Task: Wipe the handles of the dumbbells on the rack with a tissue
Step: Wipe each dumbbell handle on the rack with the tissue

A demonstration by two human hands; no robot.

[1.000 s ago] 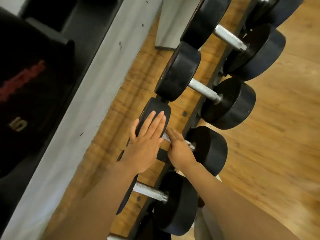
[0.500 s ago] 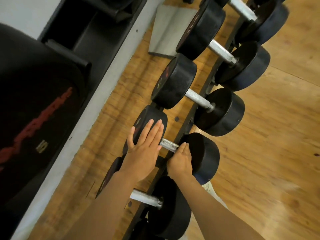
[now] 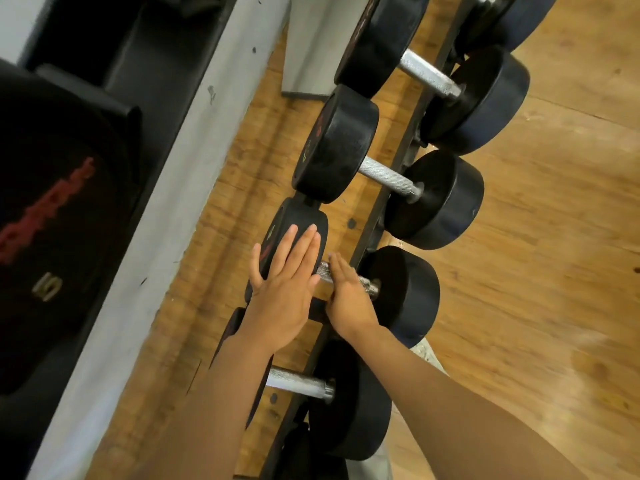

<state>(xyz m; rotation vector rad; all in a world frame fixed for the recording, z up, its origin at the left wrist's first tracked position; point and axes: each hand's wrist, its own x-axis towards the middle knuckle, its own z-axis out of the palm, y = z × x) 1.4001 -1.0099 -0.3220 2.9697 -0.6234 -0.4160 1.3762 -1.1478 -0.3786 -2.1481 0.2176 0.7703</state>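
Observation:
Several black dumbbells with knurled steel handles lie side by side on a dark rack rail (image 3: 372, 221). My left hand (image 3: 284, 296) rests flat, fingers straight, on the left head (image 3: 304, 216) of one dumbbell. My right hand (image 3: 349, 299) lies over that dumbbell's handle (image 3: 367, 283), fingers laid across the bar near its left end. A short bare stretch of bar shows between this hand and the right head (image 3: 408, 289). No tissue shows; anything under the right palm is hidden.
Neighbouring dumbbell handles lie above (image 3: 384, 174), farther up (image 3: 426, 76) and below (image 3: 298, 382). A large black weight marked 5 (image 3: 52, 237) and a grey ledge (image 3: 156, 244) fill the left. Wooden floor (image 3: 554, 271) spreads to the right.
My right hand has slid left along the handle, from beside the right head toward the left head. My left hand stays on the left head.

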